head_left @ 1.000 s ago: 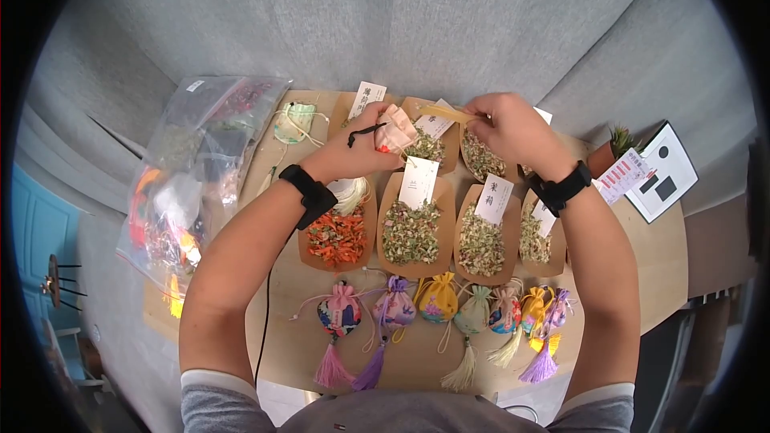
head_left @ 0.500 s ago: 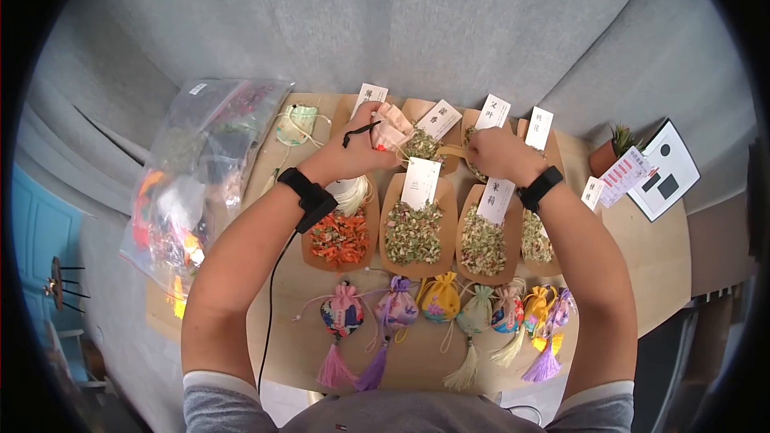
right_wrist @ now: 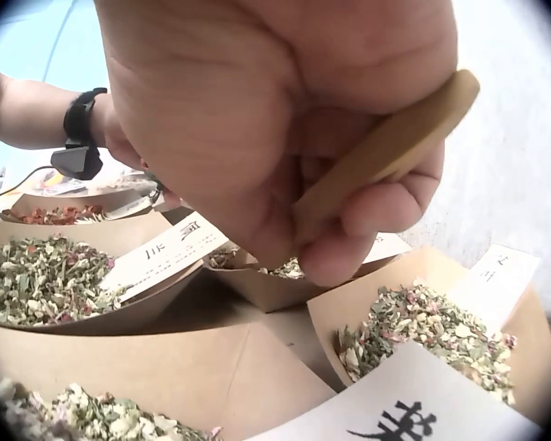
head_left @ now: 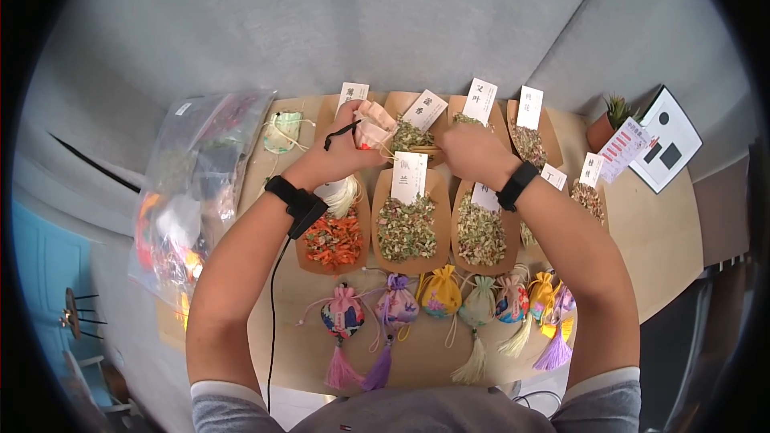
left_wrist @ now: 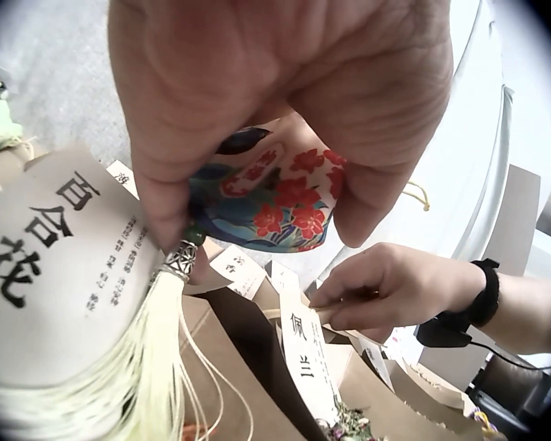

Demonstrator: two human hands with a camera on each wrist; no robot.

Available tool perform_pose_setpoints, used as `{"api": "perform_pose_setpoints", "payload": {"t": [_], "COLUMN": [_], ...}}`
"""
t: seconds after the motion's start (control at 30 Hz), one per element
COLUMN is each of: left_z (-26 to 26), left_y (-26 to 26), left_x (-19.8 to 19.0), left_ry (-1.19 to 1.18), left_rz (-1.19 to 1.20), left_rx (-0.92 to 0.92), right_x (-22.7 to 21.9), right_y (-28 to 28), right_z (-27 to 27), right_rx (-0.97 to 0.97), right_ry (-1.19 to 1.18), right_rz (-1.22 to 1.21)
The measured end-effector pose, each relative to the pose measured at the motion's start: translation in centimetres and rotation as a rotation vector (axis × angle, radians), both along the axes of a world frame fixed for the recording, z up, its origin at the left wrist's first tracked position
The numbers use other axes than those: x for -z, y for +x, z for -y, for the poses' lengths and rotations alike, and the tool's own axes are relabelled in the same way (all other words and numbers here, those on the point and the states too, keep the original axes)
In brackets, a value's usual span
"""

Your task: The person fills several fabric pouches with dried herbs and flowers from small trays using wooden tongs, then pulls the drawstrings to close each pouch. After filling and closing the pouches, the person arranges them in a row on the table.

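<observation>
My left hand grips a pale pink drawstring sachet pouch, held mouth up over the back left paper trays. Red flowers on blue show on the pouch's lower part in the left wrist view, and a cream tassel hangs below it. The handle of a wooden spoon is pinched between the thumb and curled fingers of my right hand. That hand is right of the pouch, and the spoon's far end reaches into the back tray of dried green herbs, partly hidden by a label card.
Kraft paper trays of dried herbs and orange petals stand in two rows with label cards. Finished sachets with tassels line the front. A large plastic bag lies left; a potted plant stands right.
My right hand has come left and slightly down with the wooden spoon, toward the herb tray near the pouch. The left hand keeps its grip on the pouch. The head view has shifted a little.
</observation>
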State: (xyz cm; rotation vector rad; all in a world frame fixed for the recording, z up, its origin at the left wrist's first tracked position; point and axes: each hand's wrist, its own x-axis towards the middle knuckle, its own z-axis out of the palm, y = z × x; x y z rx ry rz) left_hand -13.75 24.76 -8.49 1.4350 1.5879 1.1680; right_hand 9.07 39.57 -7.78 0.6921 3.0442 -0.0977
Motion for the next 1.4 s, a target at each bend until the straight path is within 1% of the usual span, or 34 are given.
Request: {"api": "perform_pose_setpoints", "payload": {"t": [0.03,0.1,0.13,0.2,0.27,0.3,0.4,0.43,0.5,0.53,0.6,0.63,0.7,0.73,0.8,0.83,0.93,1.03,1.17,1.23,1.27,1.33,1.37,1.4], "left_z": [0.0,0.0,0.0,0.0,-0.1,-0.2,-0.3,-0.4,-0.4,-0.4,-0.3,-0.2,-0.1,-0.1,-0.2,-0.2,0.2,0.3,0.5,0.3,0.2,0.2,0.3,0.3], "left_y": [0.0,0.1,0.1,0.1,0.2,0.2,0.2,0.1,0.3,0.4,0.5,0.4,0.3,0.2,0.0,0.0,0.0,-0.1,-0.1,-0.4,-0.4,-0.3,-0.2,-0.2], "left_x": [0.0,0.0,0.0,-0.1,-0.1,-0.1,0.0,0.0,-0.3,-0.6,-0.8,-0.8,-0.6,-0.5,-0.3,-0.2,-0.8,-0.9,-0.9,-0.3,-0.3,-0.4,-0.6,-0.6], "left_ry": [0.006,0.011,0.004,-0.004,-0.006,-0.005,0.001,-0.005,-0.012,-0.023,-0.034,-0.026,-0.019,-0.020,-0.018,-0.018,-0.033,-0.035,-0.023,-0.012,-0.003,-0.012,-0.023,-0.023], "left_rz": [0.016,0.033,0.033,0.033,-0.040,-0.038,-0.066,-0.067,-0.069,-0.040,-0.011,-0.019,-0.028,-0.032,-0.036,-0.037,-0.050,-0.080,-0.071,-0.074,-0.077,-0.079,-0.081,-0.082], "left_rx": [0.007,0.012,0.015,0.018,0.013,0.013,-0.006,-0.001,0.003,0.001,-0.003,-0.002,-0.003,-0.004,-0.003,-0.003,-0.008,-0.011,-0.012,-0.005,0.000,0.003,0.005,0.004], "right_x": [-0.1,-0.8,-1.3,-2.6,-4.3,-5.4,-8.6,-9.1,-9.9,-10.1,-10.5,-10.4,-9.5,-7.7,-3.1,-2.2,-0.2,0.7,-1.5,-1.6,-1.4,-0.6,-0.3,0.0], "right_y": [0.2,0.4,0.5,0.7,0.9,0.9,0.4,0.2,-0.3,-0.5,-0.7,-0.9,-1.0,-0.8,-0.7,-0.7,-1.1,-1.4,-1.2,-1.1,-1.1,-1.2,-1.3,-1.5], "right_z": [-0.1,-0.1,-0.4,-1.1,-1.2,-1.1,-0.1,0.2,0.9,1.1,1.4,1.0,-0.4,-1.1,-2.5,-2.5,-2.3,-2.5,-0.9,-0.7,-0.6,-0.4,-0.3,-0.1], "right_rx": [0.005,0.014,0.014,0.013,0.017,0.020,0.027,0.027,-0.059,-0.060,-0.015,-0.017,0.117,0.117,0.035,0.033,0.127,0.093,0.084,0.013,0.014,0.013,0.013,-0.005], "right_ry": [-0.002,-0.002,-0.002,-0.092,-0.128,-0.163,-0.195,-0.194,-0.226,-0.227,-0.300,-0.300,-0.356,-0.356,-0.164,-0.163,-0.229,-0.249,-0.318,-0.224,-0.222,-0.098,-0.096,-0.029], "right_rz": [-0.001,-0.130,-0.130,-0.228,-0.262,-0.295,-0.299,-0.299,-0.366,-0.367,-0.330,-0.329,-0.180,-0.182,-0.191,-0.191,-0.085,-0.059,-0.059,-0.018,-0.017,0.006,0.006,0.011]}}
